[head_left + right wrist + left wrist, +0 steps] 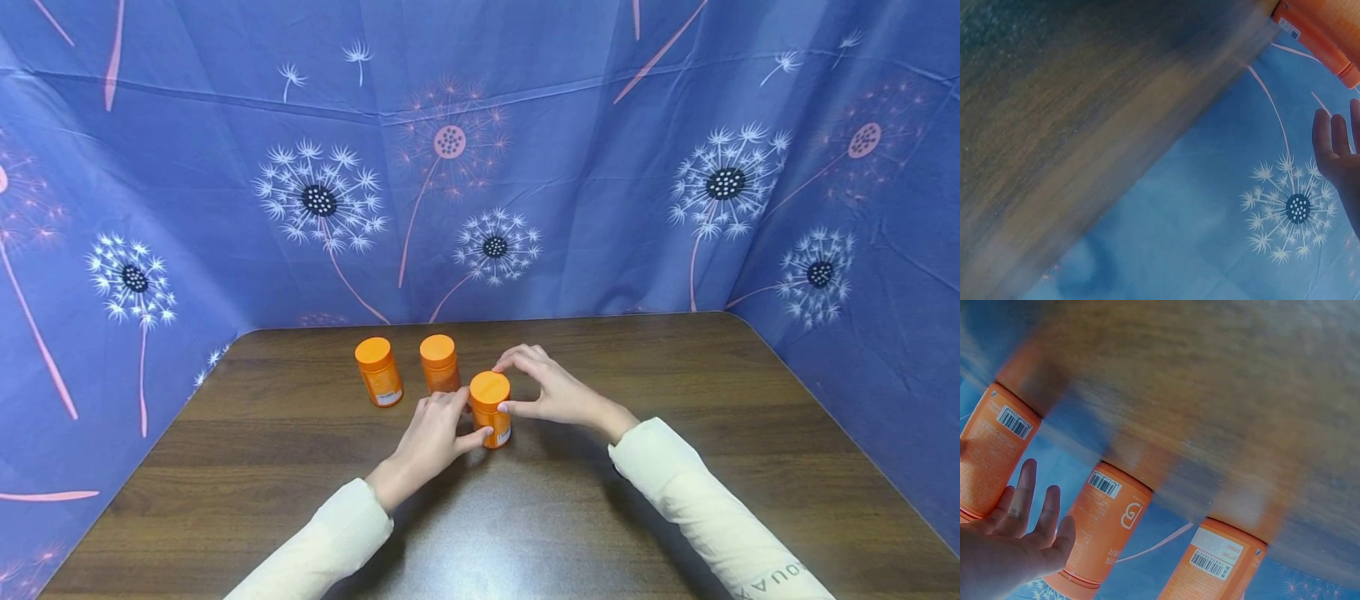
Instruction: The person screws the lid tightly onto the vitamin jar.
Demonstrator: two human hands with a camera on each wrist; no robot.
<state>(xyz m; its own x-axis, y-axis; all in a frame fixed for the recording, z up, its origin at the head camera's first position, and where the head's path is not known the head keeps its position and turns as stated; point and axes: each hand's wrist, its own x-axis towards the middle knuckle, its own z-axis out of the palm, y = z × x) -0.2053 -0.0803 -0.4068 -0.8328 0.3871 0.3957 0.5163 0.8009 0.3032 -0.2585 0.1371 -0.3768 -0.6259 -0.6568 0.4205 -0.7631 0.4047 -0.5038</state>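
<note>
Three orange bottles with orange lids and printed labels stand upright on the brown wooden table. The nearest bottle [490, 392] is between both hands. My left hand [429, 437] holds its left side, thumb low on the front and fingers reaching around behind. From the right, my right hand [558, 393] grips it near the lid, thumb at the front and fingertips at the back of the lid. In the left wrist view, the left hand [1019, 544] has its fingers spread behind the held bottle [994, 456]. The right wrist view catches only part of the right hand [1344, 153] below a bottle [1325, 34].
The middle bottle [439, 362] stands just behind my left hand, and the left bottle [379, 372] is farther left. A blue cloth [585, 208] with dandelion prints hangs along the back and sides of the wooden table [675, 375].
</note>
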